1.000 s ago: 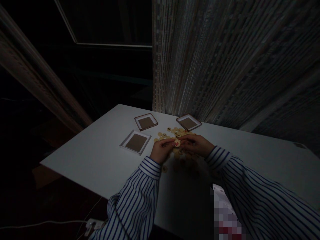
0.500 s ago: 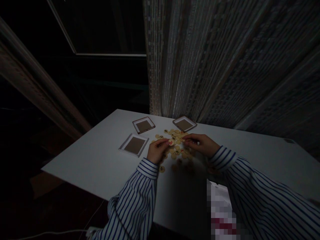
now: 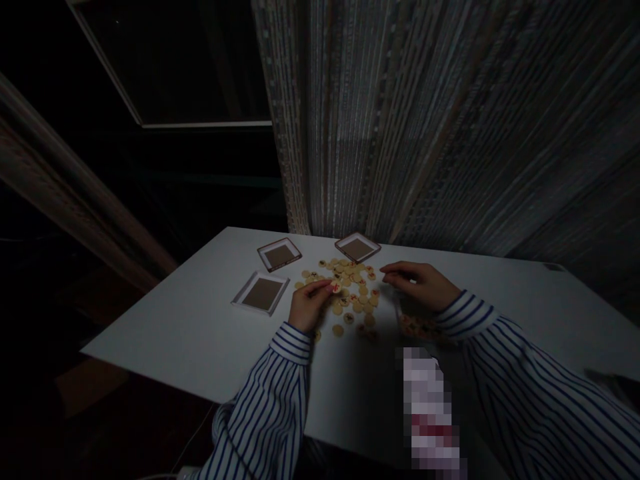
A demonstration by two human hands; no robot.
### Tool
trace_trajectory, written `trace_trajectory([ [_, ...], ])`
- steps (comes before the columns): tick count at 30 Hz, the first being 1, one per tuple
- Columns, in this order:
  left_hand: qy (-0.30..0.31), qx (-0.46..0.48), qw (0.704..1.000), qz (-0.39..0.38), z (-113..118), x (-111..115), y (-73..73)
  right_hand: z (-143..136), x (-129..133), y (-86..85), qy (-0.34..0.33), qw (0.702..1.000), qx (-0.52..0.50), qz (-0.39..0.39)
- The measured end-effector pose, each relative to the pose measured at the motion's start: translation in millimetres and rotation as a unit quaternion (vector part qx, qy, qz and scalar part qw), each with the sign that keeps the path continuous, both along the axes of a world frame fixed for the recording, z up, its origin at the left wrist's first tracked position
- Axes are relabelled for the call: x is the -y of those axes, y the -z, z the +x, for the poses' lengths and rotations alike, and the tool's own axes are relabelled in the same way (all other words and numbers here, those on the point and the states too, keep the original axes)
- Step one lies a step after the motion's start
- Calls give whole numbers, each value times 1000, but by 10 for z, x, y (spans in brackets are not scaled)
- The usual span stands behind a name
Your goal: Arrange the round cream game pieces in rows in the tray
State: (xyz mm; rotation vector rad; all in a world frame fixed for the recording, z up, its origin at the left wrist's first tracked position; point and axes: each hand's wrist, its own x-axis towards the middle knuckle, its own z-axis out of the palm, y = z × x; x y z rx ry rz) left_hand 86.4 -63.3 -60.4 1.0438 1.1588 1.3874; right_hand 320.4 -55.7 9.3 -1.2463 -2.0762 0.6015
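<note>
My left hand (image 3: 309,303) pinches a round xiangqi piece (image 3: 336,287) with a red character, held upright over the left side of the pile. Loose xiangqi pieces (image 3: 357,307) lie scattered on the white table, some with red or black characters and others blank side up. To the right of the pile is my right hand (image 3: 417,285), its fingers bent and closed together. Whatever its fingertips may hold cannot be made out. Below the right wrist sits a box of xiangqi pieces (image 3: 424,328), partly covered by the hand and sleeve.
Three shallow trays with brown bases stand around the pile: a white-rimmed tray (image 3: 263,295) at left, a dark-rimmed tray (image 3: 280,254) behind it, and another dark-rimmed tray (image 3: 358,247) at the back. A curtain (image 3: 345,147) hangs behind the table (image 3: 185,320).
My right hand has drawn away from the pile toward the right, uncovering more pieces and the box. The left hand keeps its red-marked piece. The camera view has shifted slightly.
</note>
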Motion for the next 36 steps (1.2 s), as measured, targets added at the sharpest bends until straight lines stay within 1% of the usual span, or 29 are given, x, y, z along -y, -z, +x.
trace_trajectory([
  [6,-14,-25,1000,8,82,42,30,132,86,33,8,1000,-13,-22],
  [11,-1,-25,1000,-5,165,92,-35,230,138,65,24,999,-20,-17],
  [17,10,-17,1000,5,286,120,-82,337,205,79,36,999,-29,-24],
  [26,32,-35,999,5,458,189,-181,501,271,138,58,996,-70,-25],
  [36,53,-44,998,-3,646,207,-150,673,335,234,80,986,-141,-48],
])
